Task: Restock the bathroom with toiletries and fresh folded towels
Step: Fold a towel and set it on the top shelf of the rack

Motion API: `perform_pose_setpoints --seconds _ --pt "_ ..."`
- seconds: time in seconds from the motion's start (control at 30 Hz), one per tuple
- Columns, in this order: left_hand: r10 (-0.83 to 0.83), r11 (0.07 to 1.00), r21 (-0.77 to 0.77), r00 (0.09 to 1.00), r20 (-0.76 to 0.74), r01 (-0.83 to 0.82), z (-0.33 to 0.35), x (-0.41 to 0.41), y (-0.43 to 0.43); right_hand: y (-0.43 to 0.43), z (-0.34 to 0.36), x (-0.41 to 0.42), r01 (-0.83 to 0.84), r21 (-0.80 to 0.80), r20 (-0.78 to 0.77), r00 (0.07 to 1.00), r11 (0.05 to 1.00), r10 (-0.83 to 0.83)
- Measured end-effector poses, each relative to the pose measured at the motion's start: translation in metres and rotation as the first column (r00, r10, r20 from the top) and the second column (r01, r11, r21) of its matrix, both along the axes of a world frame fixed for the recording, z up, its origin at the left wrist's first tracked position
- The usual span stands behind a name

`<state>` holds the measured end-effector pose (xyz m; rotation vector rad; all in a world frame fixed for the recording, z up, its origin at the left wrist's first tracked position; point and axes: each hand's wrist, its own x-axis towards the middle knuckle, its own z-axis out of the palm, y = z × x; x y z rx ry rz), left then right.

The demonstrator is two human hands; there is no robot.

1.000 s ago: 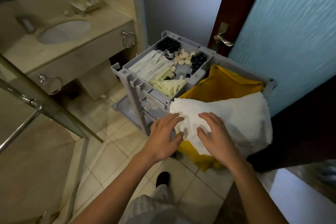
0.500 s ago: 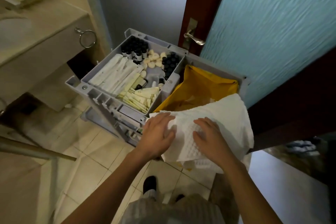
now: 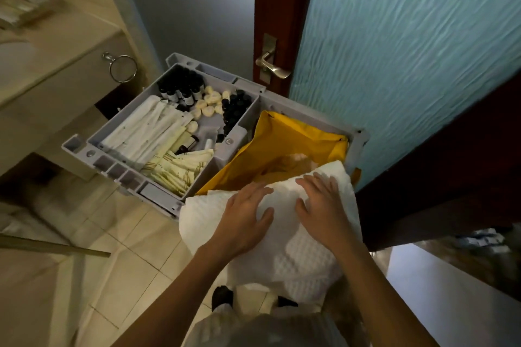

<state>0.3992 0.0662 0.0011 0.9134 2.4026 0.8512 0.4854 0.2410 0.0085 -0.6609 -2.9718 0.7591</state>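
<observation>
1. Two bare hands press flat on a white waffle-weave towel (image 3: 282, 248): the left hand (image 3: 242, 222) and the right hand (image 3: 324, 211) lie side by side, fingers (image 3: 255, 190) spread and extended, palms down, gripping nothing.
2. The towel drapes over the near edge of a yellow bag (image 3: 293, 144) and hangs down toward the tiled floor (image 3: 127, 262).
3. The yellow bag hangs open inside the right-hand section of a grey housekeeping cart (image 3: 248, 121); what lies within it is too dim to tell.
4. The cart's left-hand tray holds the toiletries: long white wrapped packets (image 3: 146, 132) along the left side, cream striped sachets (image 3: 180, 169) at the near corner, dark small bottles (image 3: 180, 87) at the far corner, a second cluster of dark bottles (image 3: 235, 108) at the right wall, and pale round soaps (image 3: 210, 101) between the two clusters.
5. Beyond the cart stands a door with a metal lever handle (image 3: 270, 65) and a textured blue panel (image 3: 408, 51).
6. At left, a towel ring (image 3: 123, 68) hangs on the front of the vanity bench (image 3: 56, 45).
</observation>
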Motion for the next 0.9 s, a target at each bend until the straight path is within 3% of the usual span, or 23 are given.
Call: perform_pose_setpoints --seconds 0.1,0.47,0.67,0.9 --pt "0.01 1.0 -0.012 1.0 0.023 -0.01 -0.001 0.006 0.026 0.034 -0.002 0.001 0.0 0.031 0.013 1.0 1.0 0.0" --pt "0.184 0.981 0.046 0.976 0.116 -0.19 0.001 0.018 0.083 0.101 -0.011 -0.001 0.165 -0.262 -0.03 0.983 0.951 -0.179" --pt "0.17 0.985 -0.002 0.979 0.115 -0.171 0.009 0.025 0.103 0.107 -0.011 -0.015 0.195 -0.569 -0.106 0.946 0.799 -0.307" --pt "0.232 0.972 0.013 0.966 0.115 -0.235 0.027 0.013 0.105 0.103 0.015 -0.025 0.038 -0.766 -0.138 0.965 0.641 -0.222"
